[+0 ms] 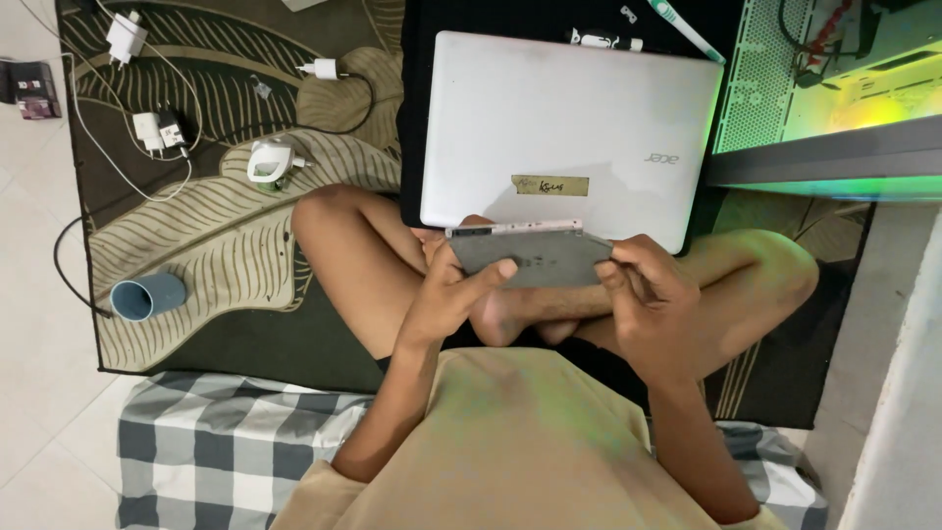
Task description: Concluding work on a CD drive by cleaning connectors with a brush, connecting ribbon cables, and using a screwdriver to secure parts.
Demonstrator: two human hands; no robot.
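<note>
Both hands, left and right, grip a grey drive at centre frame. It hangs over the white laptop; a slip could likely drop it there.

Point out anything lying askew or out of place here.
A blue cup lies tipped on its side at the rug's left edge. White chargers and cables sprawl loose across the rug's upper left.
</note>
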